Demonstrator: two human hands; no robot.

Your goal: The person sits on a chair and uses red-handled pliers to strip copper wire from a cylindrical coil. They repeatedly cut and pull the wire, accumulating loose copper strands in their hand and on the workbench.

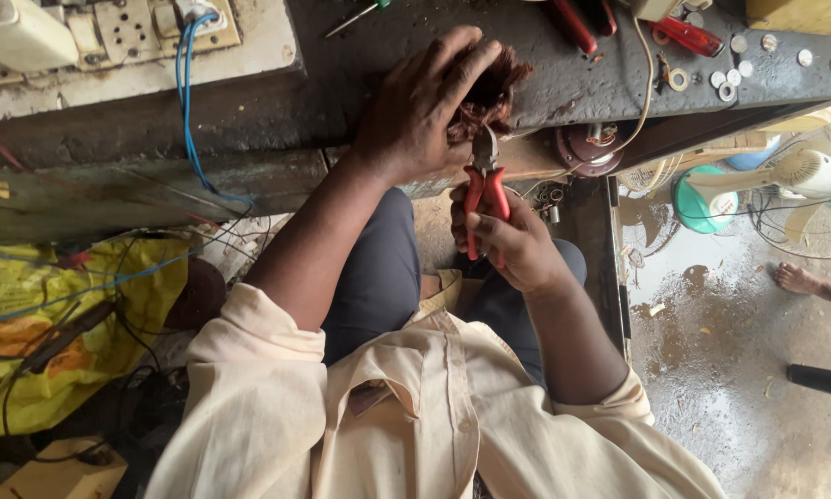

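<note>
My left hand grips a bundle of copper-brown winding wire at the front edge of a dark workbench. My right hand is closed around the red handles of a pair of pliers, jaws pointing up into the underside of the wire bundle. Both forearms come up from my lap, with cream sleeves rolled at the elbows. My left palm hides most of the bundle.
The bench top carries red-handled tools, a screwdriver, washers, and a switchboard with a blue cable. A yellow bag lies at the left. Fans and another person's foot are on the wet floor at the right.
</note>
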